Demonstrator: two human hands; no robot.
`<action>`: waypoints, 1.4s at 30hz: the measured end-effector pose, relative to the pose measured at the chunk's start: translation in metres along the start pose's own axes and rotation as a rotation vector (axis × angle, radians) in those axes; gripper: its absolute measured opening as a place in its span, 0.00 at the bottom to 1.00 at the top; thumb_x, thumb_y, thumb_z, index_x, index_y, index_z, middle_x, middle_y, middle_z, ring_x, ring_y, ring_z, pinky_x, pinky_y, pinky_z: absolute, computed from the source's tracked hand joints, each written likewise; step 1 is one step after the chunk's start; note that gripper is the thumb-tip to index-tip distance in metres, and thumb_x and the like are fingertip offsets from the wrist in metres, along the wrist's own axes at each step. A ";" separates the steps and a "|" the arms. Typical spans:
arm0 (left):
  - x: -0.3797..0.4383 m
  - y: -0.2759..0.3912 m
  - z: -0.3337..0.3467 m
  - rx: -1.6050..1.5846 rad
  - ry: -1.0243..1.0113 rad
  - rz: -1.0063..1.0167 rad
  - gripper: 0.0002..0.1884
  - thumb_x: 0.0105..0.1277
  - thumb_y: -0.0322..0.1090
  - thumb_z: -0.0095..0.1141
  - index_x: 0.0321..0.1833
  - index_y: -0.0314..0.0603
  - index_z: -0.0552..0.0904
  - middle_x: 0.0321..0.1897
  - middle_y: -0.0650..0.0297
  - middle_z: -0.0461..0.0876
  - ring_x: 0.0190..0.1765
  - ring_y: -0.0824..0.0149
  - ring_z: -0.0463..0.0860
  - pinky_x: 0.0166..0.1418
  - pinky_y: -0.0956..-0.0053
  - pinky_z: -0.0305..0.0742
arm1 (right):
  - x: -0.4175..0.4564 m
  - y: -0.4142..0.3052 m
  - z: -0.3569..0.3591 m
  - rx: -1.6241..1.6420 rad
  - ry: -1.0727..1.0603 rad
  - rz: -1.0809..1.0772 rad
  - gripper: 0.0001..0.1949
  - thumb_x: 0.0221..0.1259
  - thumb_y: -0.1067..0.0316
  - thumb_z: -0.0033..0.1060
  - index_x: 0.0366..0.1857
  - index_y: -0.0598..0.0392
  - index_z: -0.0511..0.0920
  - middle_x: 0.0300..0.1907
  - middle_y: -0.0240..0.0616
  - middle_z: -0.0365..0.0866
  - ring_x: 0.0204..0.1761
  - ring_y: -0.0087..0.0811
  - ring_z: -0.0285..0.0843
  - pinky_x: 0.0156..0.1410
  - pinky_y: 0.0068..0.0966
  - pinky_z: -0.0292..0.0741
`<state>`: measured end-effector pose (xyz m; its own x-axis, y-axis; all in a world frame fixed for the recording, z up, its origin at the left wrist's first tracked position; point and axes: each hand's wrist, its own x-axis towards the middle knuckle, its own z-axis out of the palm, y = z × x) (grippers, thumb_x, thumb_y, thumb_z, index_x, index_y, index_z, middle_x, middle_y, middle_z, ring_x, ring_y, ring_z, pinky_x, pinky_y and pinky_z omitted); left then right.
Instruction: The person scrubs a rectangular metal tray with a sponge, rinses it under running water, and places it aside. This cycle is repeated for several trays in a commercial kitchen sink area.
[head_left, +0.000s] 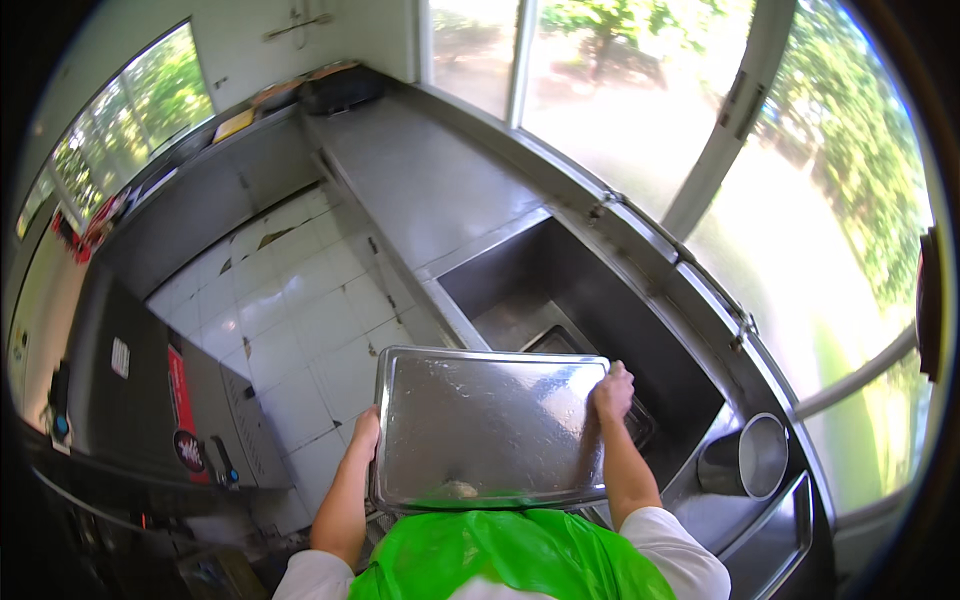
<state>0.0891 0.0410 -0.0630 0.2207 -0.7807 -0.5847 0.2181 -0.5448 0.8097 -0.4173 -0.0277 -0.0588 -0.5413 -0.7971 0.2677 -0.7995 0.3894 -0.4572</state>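
Observation:
A wet, shiny metal baking tray (487, 427) is held in front of my green plastic apron (510, 555). My left hand (366, 431) grips its left edge, with the fingers partly hidden behind the rim. On the opposite side, my right hand (615, 391) is closed around the edge close to the upper right corner. Water drops glisten on the tray's surface. Just beyond lies a deep stainless steel sink (615, 300), partly covered by the tray. Inside the sink rests another dark tray (561, 340), of which only a part shows.
A steel counter (427, 172) runs away beyond the sink, below large windows. Taps (742, 330) line the sink's window side. At right stand a metal pot (750, 457) and another tray (776, 532). Grey kitchen equipment (150, 405) stands at left on white floor tiles (300, 300).

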 end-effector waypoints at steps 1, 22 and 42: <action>-0.001 0.007 0.012 0.001 -0.016 0.017 0.24 0.79 0.49 0.37 0.38 0.37 0.81 0.24 0.63 0.79 0.24 0.68 0.76 0.33 0.67 0.74 | -0.010 -0.019 0.003 -0.046 0.156 -0.125 0.17 0.62 0.67 0.50 0.55 0.57 0.75 0.56 0.52 0.76 0.57 0.54 0.73 0.61 0.49 0.72; 0.003 0.012 0.124 -0.141 -0.071 -0.004 0.23 0.80 0.49 0.37 0.39 0.39 0.80 0.24 0.66 0.77 0.29 0.68 0.78 0.36 0.67 0.75 | -0.126 -0.103 -0.041 0.290 -0.112 -0.523 0.11 0.61 0.68 0.48 0.41 0.60 0.78 0.46 0.53 0.78 0.55 0.52 0.73 0.66 0.43 0.68; 0.055 -0.037 -0.003 -0.166 -0.154 -0.179 0.26 0.76 0.53 0.40 0.60 0.35 0.76 0.55 0.54 0.82 0.55 0.55 0.82 0.58 0.59 0.78 | -0.012 0.118 -0.252 0.055 0.559 -0.002 0.18 0.62 0.69 0.57 0.56 0.57 0.74 0.55 0.48 0.78 0.57 0.52 0.76 0.64 0.42 0.72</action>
<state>0.0963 0.0190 -0.1254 0.0203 -0.7210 -0.6926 0.3956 -0.6305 0.6679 -0.5706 0.1441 0.0983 -0.6072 -0.4260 0.6707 -0.7941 0.3519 -0.4955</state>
